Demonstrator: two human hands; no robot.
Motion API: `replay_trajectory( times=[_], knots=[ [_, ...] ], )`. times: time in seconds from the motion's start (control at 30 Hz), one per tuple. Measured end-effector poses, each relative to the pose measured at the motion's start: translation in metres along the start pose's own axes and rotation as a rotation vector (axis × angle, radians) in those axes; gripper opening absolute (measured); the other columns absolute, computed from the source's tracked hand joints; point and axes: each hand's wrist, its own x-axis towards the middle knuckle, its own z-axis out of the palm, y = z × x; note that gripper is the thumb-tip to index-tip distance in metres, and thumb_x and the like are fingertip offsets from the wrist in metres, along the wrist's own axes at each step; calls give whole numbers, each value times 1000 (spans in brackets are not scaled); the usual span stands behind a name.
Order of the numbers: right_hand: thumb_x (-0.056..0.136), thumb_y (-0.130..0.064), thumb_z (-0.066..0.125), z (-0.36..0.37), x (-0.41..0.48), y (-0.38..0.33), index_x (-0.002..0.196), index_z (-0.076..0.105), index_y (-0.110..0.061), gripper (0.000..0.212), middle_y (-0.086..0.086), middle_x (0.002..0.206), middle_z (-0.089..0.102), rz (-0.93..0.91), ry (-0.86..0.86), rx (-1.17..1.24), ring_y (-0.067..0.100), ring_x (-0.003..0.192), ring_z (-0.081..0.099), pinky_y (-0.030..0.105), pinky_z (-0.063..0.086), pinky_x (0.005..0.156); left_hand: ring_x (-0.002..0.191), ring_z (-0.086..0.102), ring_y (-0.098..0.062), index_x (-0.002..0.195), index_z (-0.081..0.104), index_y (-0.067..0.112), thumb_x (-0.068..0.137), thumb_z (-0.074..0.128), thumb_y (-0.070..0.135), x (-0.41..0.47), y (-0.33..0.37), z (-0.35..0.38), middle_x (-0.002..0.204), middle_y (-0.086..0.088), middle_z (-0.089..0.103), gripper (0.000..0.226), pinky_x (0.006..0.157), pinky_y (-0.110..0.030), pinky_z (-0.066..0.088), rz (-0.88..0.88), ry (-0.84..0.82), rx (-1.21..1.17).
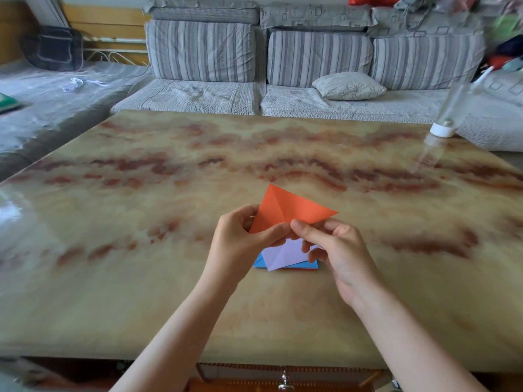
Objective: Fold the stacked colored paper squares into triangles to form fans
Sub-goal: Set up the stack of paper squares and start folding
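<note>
As my left hand (240, 244) and right hand (336, 250) pinch the orange paper's (285, 207) long near edge, its tip points away.

- Two bare arms come in from the bottom and lean toward each other.
- The left forearm (175, 335) goes up and to the right. The right forearm (410, 343) goes up and to the left.
- The hands meet in the middle, and their thumb tips almost touch.
- The left hand (240, 244) pinches the orange paper (288, 210) at its lower left part. The thumb lies on the front, and the curled fingers are behind.
- The right hand (339, 250) pinches the paper's lower edge with its thumb in front and a finger behind. Its other fingers curl in below.
</note>
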Motion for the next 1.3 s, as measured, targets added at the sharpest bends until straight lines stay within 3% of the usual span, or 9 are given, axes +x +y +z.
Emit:
replay_trajectory(
  times=[0.37,0.57,0.77,0.9,1.0,1.13,1.23,1.3],
  knots=[
    [76,-15,75,-3,1,-1,73,72,-8,8,2,68,72,1,90,0,8,52,56,17,43,48,65,72,-11,91,69,7,71,79,5,2,-2,-7,73,-3,75,22,65,-16,55,-68,-26,-50],
    [77,-14,74,-4,2,-2,75,73,-8,6,2,67,70,33,141,20,10,50,54,17,43,47,68,72,-13,97,68,6,70,80,7,5,-5,-10,76,-5,75,29,76,-25,57,-90,-62,-57],
    [77,-14,75,-10,5,-3,74,72,-8,7,3,67,70,34,180,42,11,51,55,18,43,46,71,71,-13,93,68,8,75,75,0,6,-7,-16,78,-10,75,21,63,-17,55,-92,-56,-121],
    [82,-8,70,-9,4,-4,77,68,-3,7,8,68,72,19,169,128,20,60,71,23,54,51,75,71,-14,96,68,6,77,73,1,7,-10,-23,79,-10,75,20,67,-18,56,-102,-89,-72],
    [85,-3,65,-20,10,-11,78,64,-1,7,12,66,71,22,192,251,24,63,72,29,60,63,72,72,-12,100,67,3,79,71,0,12,-13,-35,79,-9,75,21,63,-15,54,-92,-5,-103],
    [83,-1,63,-26,9,-15,80,62,1,4,12,61,69,95,-8,154,19,50,67,24,55,52,82,73,-17,106,67,8,89,61,24,13,-5,-34,94,-6,75,25,70,-22,58,-108,-15,-184],
    [81,1,66,-20,7,-12,84,64,1,3,16,67,69,86,-146,-11,20,48,64,21,52,52,87,72,-18,105,68,16,76,57,53,13,-1,-26,98,-3,74,48,74,-30,59,-196,-118,-182],
    [81,0,67,-19,5,-13,82,65,-2,3,19,71,69,40,-205,-96,20,49,63,22,52,55,86,72,-19,106,68,17,73,62,49,12,0,-23,99,-6,74,46,68,-29,57,-231,-197,-176]
  ],
)
